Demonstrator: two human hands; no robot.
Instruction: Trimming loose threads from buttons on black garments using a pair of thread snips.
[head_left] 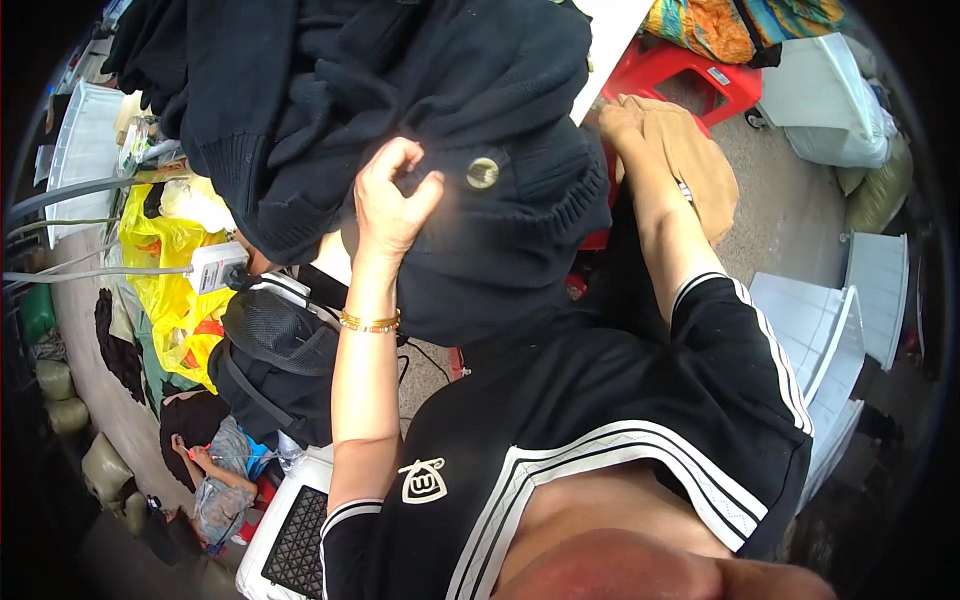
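Note:
A dark navy knit garment with ribbed edges lies heaped before me and hangs down toward my lap. My left hand is over it, thumb and index finger curved and apart, with nothing visible between them. Right of that hand, a pale round disc shows on the dark fabric; whether it is a button I cannot tell. My right hand reaches to the far right, its fingers bent at the upper edge of a tan cloth piece with a small white label. Part of that grip is hidden.
Under the tan cloth stands a red plastic stool. White bins line the right side. To the left are a yellow plastic bag, a white power strip with cables and a black backpack. Another person is at lower left.

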